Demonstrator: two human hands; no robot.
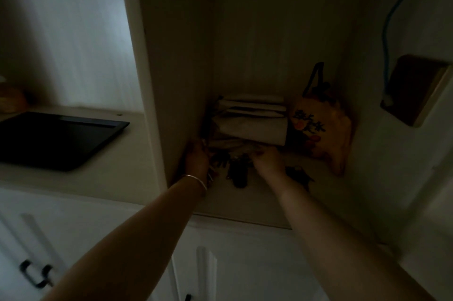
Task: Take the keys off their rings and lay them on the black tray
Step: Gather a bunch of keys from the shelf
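While the tray (pixel 56 140) sits left of the keys (pixel 235 169), both hands, left (pixel 197 160) and right (pixel 268 158), reach them; neither grip's state is discernible.

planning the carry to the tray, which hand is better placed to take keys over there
Probably the left hand. It is on the side of the alcove nearest the tray, which lies to the left past the divider wall. The right hand is farther right, over the keys.
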